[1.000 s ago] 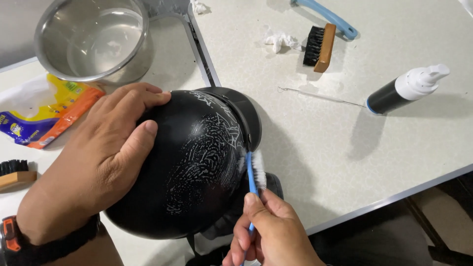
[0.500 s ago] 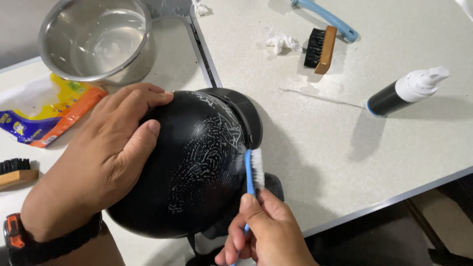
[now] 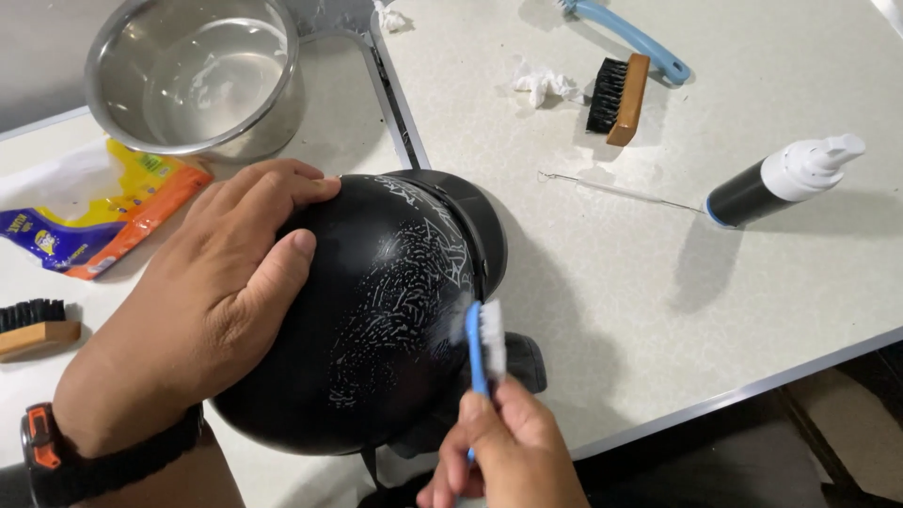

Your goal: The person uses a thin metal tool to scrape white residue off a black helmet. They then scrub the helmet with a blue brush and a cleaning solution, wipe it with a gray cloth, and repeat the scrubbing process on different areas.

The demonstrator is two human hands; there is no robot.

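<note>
Two hands work on a black helmet at the near edge of the worktop.

The left hand lies spread wide over the helmet's left side, palm and fingers flat on the shell, thumb pressed to it. The right hand is curled tight around the handle of a blue toothbrush, whose white bristles touch the helmet's right flank, beside the pale scuffed pattern. A steel bowl stands behind.
</note>
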